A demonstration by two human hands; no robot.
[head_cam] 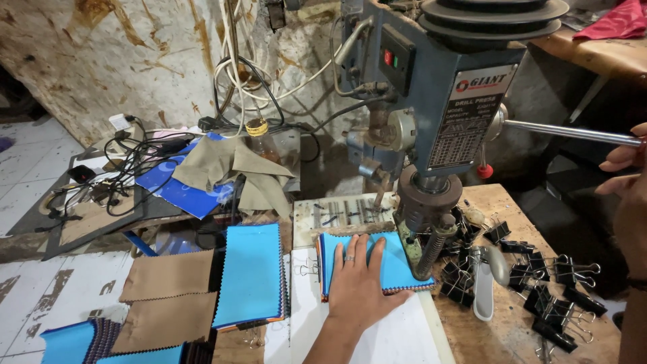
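**Fabric stack held flat under a drill press**

Peeling, stained wall boards back a cluttered wooden tabletop (512,323) where a blue-grey drill press (431,87) stands at the far right. The left hand (357,280) lies palm down, fingers spread, pressing on a stack of turquoise fabric swatches (397,266) with zigzag-cut edges; a ring shows on one finger. This stack sits on a white board just beneath the drill's chuck (428,202), in the middle of the scene. The right hand (630,162) reaches to the end of the press's metal feed lever (573,133) at the right edge, fingers curled loosely near it; whether it grips the lever I cannot tell. To the right of the stack lies a heap of black binder clips (546,283) and a white tool (484,290). Left of the stack rests a second turquoise swatch pile (251,273), with brown swatches (168,276) beside it. Far left, black cables (128,168) tangle over a blue sheet and an olive cloth (232,168).
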